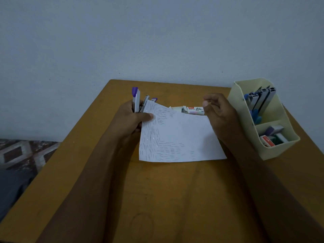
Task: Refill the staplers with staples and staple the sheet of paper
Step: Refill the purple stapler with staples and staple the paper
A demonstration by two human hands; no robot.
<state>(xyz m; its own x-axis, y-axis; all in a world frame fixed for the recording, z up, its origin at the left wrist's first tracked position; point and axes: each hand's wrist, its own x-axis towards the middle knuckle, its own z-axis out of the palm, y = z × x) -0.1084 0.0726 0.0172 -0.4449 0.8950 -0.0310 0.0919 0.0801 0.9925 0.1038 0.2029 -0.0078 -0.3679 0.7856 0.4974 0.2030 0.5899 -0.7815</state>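
Note:
My left hand (pixel 130 118) grips a purple-and-silver stapler (pixel 136 100) that stands hinged open, its top arm pointing up; the thumb also pins the left top corner of the sheet of paper (pixel 178 137). The white sheet carries many rows of staples along its left and lower parts and lies tilted up at the left corner. My right hand (pixel 217 113) hovers at the sheet's right top corner, thumb and forefinger pinched together; whether they hold staples I cannot tell. An open box of staples (pixel 194 109) lies just behind the sheet.
A cream desk organiser (pixel 273 151) stands at the right on the brown wooden table (pixel 157 199); its back bay holds several staplers, its front bay staple boxes. A pale wall rises behind. Left of the table lies patterned cloth.

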